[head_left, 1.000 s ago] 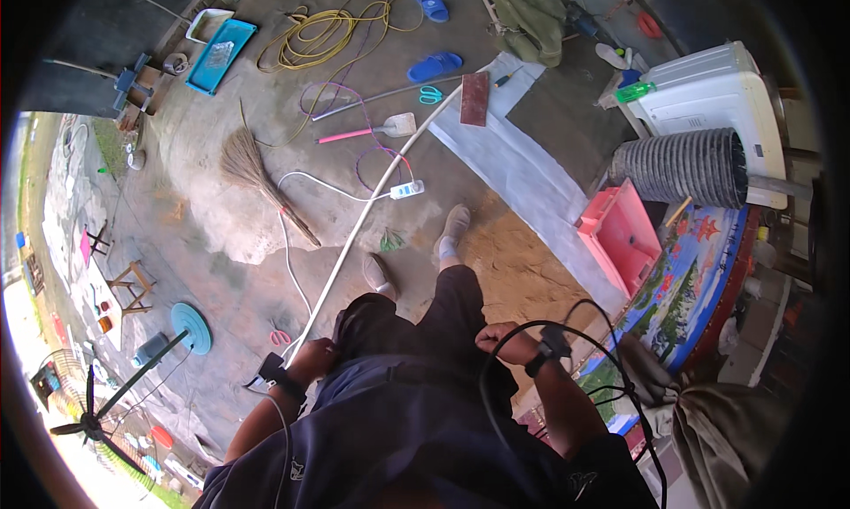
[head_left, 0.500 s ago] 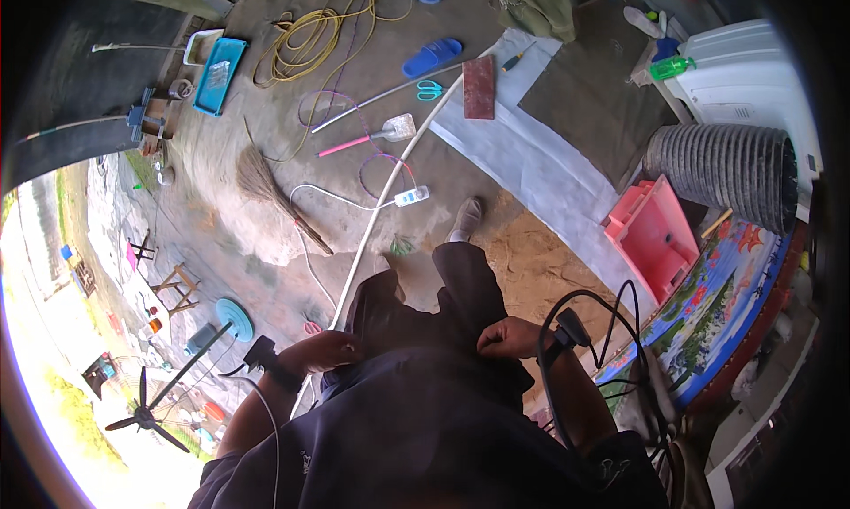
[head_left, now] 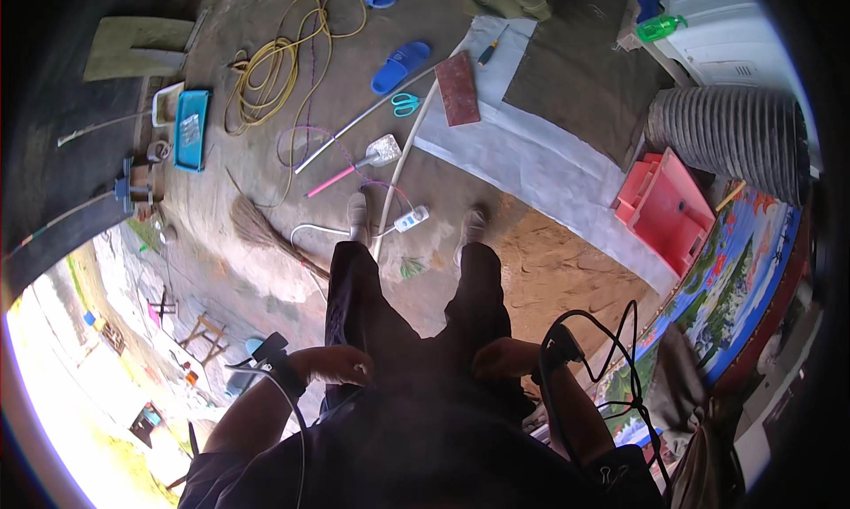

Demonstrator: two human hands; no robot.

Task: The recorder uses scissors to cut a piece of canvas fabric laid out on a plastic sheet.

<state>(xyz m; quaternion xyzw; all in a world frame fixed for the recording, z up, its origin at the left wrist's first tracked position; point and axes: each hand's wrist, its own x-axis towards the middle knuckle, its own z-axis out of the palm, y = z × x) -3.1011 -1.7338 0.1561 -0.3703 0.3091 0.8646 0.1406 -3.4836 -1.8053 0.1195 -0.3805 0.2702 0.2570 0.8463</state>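
Observation:
My left hand hangs beside my left thigh, its fingers curled in, with nothing showing in them. Near the other thigh, my right hand is curled into a loose fist against the dark trousers; nothing sticks out of it. Each wrist carries a dark strapped device with a cable. In front of my feet lie a white power strip, a small shovel with a pink handle and a twig broom. Beyond are teal scissors, a dark red board and a screwdriver.
A white sheet crosses the floor. To the right are a pink basin and a ribbed black tube. Yellow hose, blue slippers and a blue tray lie farther off. A pale pipe runs along the floor.
My left foot has stepped forward beside the power strip. The view has shifted, and the fan at lower left has mostly gone out of sight. Both hands stay curled near my thighs.

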